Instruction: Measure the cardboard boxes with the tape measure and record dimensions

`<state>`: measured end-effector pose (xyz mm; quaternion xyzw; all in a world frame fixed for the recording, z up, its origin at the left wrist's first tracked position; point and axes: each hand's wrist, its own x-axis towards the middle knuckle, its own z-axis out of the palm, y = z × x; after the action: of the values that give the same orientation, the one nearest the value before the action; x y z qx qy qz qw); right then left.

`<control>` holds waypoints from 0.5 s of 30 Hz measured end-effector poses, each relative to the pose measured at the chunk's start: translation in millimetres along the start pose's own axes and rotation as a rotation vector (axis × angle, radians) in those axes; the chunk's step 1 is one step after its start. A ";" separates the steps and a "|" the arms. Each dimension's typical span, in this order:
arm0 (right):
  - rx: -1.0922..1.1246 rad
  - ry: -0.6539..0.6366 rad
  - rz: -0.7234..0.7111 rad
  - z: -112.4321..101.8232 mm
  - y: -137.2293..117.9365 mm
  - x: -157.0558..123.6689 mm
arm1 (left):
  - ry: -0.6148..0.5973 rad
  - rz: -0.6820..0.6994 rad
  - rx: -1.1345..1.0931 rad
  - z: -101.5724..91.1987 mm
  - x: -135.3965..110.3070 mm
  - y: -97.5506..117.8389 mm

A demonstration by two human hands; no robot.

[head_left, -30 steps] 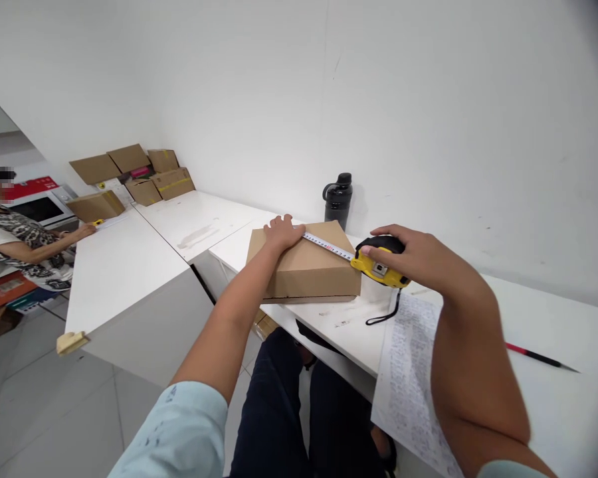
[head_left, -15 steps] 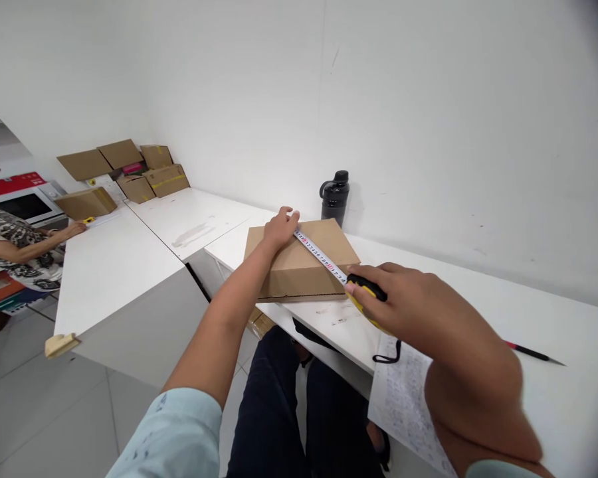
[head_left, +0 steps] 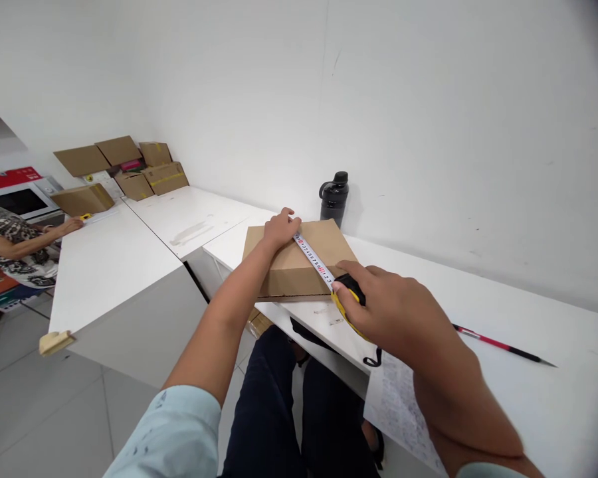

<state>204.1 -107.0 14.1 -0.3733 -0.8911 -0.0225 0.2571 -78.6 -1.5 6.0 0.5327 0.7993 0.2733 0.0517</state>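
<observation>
A closed brown cardboard box [head_left: 319, 240] lies on the white table. My right hand [head_left: 379, 299] is wrapped round the black and yellow case of a tape measure [head_left: 351, 290], just off the box's near right edge. Its white blade [head_left: 311, 257] runs diagonally across the box top. At the far end of the blade, my left hand [head_left: 280, 230] rests on the box, gripping the tape there; its fingertips partly hide the end. A black wrist loop [head_left: 373, 360] hangs from the case.
Behind the box stands a dark bottle [head_left: 333, 198] near the wall. A red and black pencil [head_left: 503, 345] and a written sheet [head_left: 401, 405] lie at the right. Cardboard boxes [head_left: 165, 178] are stacked at the far left, near another person's hand [head_left: 70, 226].
My right hand has moved left, closer to the box, and the stretch of blade showing is slightly shorter. More of the pencil shows. My left hand stays in place.
</observation>
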 end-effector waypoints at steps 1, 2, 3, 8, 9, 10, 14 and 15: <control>0.004 -0.017 0.005 -1.4 0.8 1.6 | 0.001 0.003 0.000 0.3 0.2 -0.4; 0.009 -0.034 0.006 -2.7 1.8 3.1 | 0.003 0.006 0.000 0.6 0.4 -0.9; 0.018 -0.049 0.004 -3.7 2.9 4.7 | 0.004 0.010 0.001 0.9 0.6 -1.2; 0.102 -0.017 0.056 -6.2 6.5 12.4 | 0.004 0.014 0.008 1.3 1.4 -1.5; 0.122 0.007 0.081 -6.1 6.2 13.6 | 0.005 0.015 0.010 1.4 1.5 -1.4; 0.139 0.038 0.101 -5.6 5.3 14.5 | 0.007 0.018 0.014 1.5 1.6 -1.2; 0.160 0.151 0.093 -0.2 -2.4 13.0 | 0.012 0.031 0.036 2.3 1.5 -0.8; 0.151 0.160 0.079 1.8 -4.6 11.6 | 0.012 0.033 0.040 2.6 1.5 -0.8</control>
<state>193.4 -102.3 18.8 -0.3848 -0.8515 0.0252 0.3553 -79.0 0.5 3.7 0.5451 0.7960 0.2614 0.0316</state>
